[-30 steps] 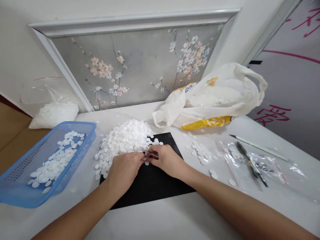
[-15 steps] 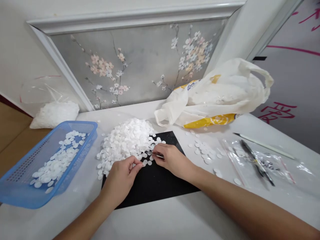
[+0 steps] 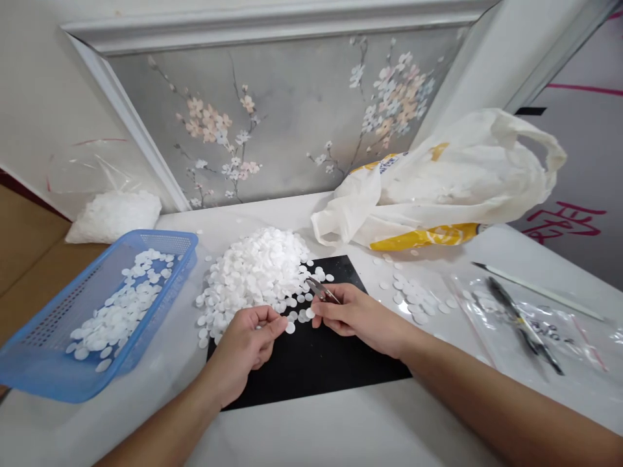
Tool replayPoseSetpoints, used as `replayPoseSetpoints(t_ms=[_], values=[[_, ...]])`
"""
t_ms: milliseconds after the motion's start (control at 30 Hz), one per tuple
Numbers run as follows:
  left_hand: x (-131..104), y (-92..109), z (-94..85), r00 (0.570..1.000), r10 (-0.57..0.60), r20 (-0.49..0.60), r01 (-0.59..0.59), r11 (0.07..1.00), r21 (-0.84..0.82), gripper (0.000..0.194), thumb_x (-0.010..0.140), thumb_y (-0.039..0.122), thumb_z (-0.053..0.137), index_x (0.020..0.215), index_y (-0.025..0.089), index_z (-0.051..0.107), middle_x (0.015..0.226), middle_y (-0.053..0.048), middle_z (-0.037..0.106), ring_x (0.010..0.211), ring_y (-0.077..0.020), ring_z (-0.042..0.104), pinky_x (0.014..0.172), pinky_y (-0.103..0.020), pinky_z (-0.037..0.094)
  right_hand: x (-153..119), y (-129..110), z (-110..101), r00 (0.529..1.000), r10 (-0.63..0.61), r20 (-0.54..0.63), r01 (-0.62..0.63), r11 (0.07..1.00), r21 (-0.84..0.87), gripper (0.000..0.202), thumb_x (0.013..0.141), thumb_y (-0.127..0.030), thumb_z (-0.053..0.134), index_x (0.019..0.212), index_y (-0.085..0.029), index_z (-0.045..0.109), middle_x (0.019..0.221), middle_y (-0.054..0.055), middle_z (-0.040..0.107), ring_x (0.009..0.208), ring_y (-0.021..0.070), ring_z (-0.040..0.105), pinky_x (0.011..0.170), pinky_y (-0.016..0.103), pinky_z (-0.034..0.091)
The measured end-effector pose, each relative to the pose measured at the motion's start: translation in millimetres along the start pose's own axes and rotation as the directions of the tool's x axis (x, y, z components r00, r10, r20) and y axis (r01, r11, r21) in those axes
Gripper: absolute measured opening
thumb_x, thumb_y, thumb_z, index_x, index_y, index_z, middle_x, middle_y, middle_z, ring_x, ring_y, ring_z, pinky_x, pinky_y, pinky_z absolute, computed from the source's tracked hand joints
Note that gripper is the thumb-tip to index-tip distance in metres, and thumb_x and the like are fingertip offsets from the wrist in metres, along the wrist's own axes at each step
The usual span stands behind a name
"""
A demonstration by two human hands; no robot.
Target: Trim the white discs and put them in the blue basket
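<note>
My left hand is closed, thumb and forefinger pinched together above the left part of a black mat. Whether anything sits between those fingertips is too small to tell. A white disc lies beside them. Closed too, my right hand holds what look like small metal scissors, pointing left toward the pile. Another white disc shows at its fingertips. Just behind both hands, a heap of thin white round discs spreads over the table and the mat's back edge.
A blue basket with white discs stands at left. Behind it rests a clear bag of white pieces. A white plastic bag lies at back right. Loose discs, a black pen, a white stick and clear packets are to the right.
My right hand has drawn back from the heap's edge, lifting and turning, so more of the metal tool shows. My left hand stays pinched near the mat. The camera view has shifted slightly.
</note>
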State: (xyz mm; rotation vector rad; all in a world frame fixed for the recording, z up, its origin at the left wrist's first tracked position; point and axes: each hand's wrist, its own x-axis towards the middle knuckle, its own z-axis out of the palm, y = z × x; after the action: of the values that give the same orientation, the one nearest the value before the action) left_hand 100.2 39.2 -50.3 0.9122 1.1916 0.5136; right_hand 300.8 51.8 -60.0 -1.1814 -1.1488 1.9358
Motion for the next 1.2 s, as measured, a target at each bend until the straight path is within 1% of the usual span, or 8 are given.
replayPoseSetpoints(t_ms=[100,200,367,567,700,933,1067,1200], values=[[-0.9,0.6,0.9,1.000,0.003,0.014,-0.002,1.000,-0.023,0.032,0.079,0.043,0.062,0.071,0.016,0.047,0.041,0.010,0.025,0.038,-0.0027,0.015,0.041,-0.021,0.007,0.1,1.4,-0.3,1.000,-0.003,-0.010,0.003,1.000,0.003,0.019,0.076,-0.028,0.058,0.073,-0.015,0.044,0.073,0.003,0.061,0.045,0.0031,0.028,0.041,0.021,0.013],[-2.3,2.4,1.3,0.999,0.027,0.043,-0.025,0.999,-0.046,0.025,0.083,0.038,0.057,0.075,0.016,0.047,0.046,0.003,0.050,0.038,-0.0026,0.020,0.042,-0.021,0.009,-0.7,-0.7,-2.2,0.998,-0.027,-0.050,0.025,0.999,-0.029,0.013,0.075,-0.024,0.056,0.077,-0.016,0.045,0.070,0.000,0.059,0.045,0.0040,0.031,0.041,0.019,0.017],[-2.5,5.3,0.4,0.993,0.094,0.071,-0.086,0.990,-0.116,0.010,0.082,0.023,0.052,0.078,0.015,0.046,0.075,-0.009,0.069,0.044,-0.0035,0.032,0.047,-0.021,0.019,-1.0,-3.8,-5.2,0.984,-0.102,-0.146,0.052,0.947,-0.317,0.009,0.078,-0.023,0.052,0.082,-0.016,0.054,0.069,-0.001,0.055,0.053,0.0073,0.043,0.047,0.019,0.032],[-1.1,3.0,1.6,0.995,0.099,0.008,-0.099,0.995,-0.034,0.016,0.085,0.025,0.043,0.076,0.014,0.051,0.082,-0.006,0.067,0.048,-0.0051,0.039,0.049,-0.020,0.024,1.5,5.0,1.7,0.947,-0.309,-0.093,0.146,0.668,-0.730,0.008,0.082,-0.023,0.057,0.077,-0.017,0.059,0.076,0.001,0.061,0.070,0.0135,0.055,0.064,0.025,0.040],[-0.7,0.6,2.7,0.992,0.123,-0.019,-0.123,0.992,-0.008,0.027,0.090,0.034,0.037,0.079,0.016,0.053,0.081,-0.005,0.066,0.049,-0.0069,0.042,0.049,-0.021,0.025,1.0,6.9,5.1,0.926,-0.375,-0.034,0.189,0.541,-0.819,0.017,0.083,-0.017,0.054,0.065,-0.016,0.052,0.073,0.001,0.059,0.067,0.0127,0.053,0.063,0.024,0.037],[0.8,0.7,1.7,0.990,0.136,-0.040,-0.129,0.981,0.147,0.027,0.089,0.043,0.042,0.086,0.018,0.054,0.075,-0.001,0.060,0.052,-0.0079,0.040,0.052,-0.021,0.030,-2.8,-1.0,-1.1,0.967,-0.206,-0.152,0.078,0.801,-0.593,0.006,0.079,-0.021,0.050,0.074,-0.018,0.047,0.068,-0.002,0.057,0.057,0.0104,0.048,0.053,0.022,0.035],[2.6,-3.9,0.5,0.952,0.299,-0.070,-0.218,0.819,0.531,0.025,0.090,0.041,0.040,0.094,0.021,0.055,0.062,0.004,0.044,0.051,-0.0102,0.037,0.051,-0.023,0.027,0.2,-2.0,-4.1,0.980,-0.136,-0.144,0.067,0.912,-0.404,0.005,0.078,-0.018,0.047,0.083,-0.018,0.048,0.070,-0.002,0.059,0.054,0.0089,0.046,0.050,0.020,0.034],[3.9,-6.0,5.5,0.912,0.409,-0.022,-0.223,0.540,0.811,0.021,0.091,0.028,0.035,0.094,0.021,0.054,0.058,0.004,0.041,0.052,-0.0126,0.039,0.053,-0.024,0.027,4.6,3.0,-4.4,0.948,-0.272,-0.167,0.114,0.777,-0.619,0.011,0.080,-0.022,0.053,0.084,-0.017,0.062,0.070,-0.001,0.059,0.064,0.0123,0.052,0.059,0.023,0.038]])
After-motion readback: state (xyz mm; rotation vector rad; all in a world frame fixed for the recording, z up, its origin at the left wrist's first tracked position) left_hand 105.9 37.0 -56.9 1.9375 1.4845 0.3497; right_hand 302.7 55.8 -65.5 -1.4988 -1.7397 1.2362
